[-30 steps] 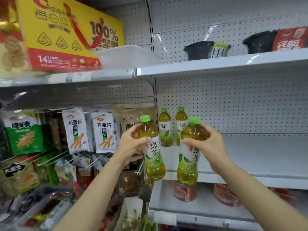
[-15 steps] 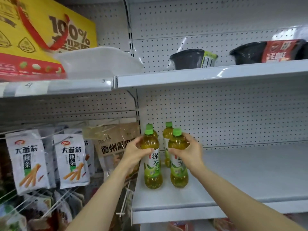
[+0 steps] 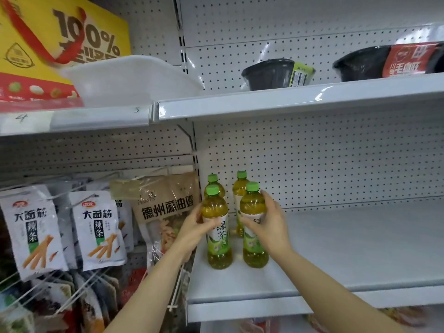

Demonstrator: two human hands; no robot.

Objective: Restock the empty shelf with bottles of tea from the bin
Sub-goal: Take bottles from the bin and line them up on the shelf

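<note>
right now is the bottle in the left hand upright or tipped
Upright: the front left bottle stands base down on the shelf, cap on top.

retail shop aisle: white pegboard-backed metal shelving [image 3: 312,102], snack packets [image 3: 98,227] hung on wire hooks, boxed goods [image 3: 48,56], bottled tea [image 3: 217,227].

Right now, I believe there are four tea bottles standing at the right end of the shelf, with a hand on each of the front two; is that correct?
Not quite: the four tea bottles stand at the left end of the shelf, beside the hanging snack bags, as the head view shows. The left hand and right hand do each hold one of the front two.
</note>
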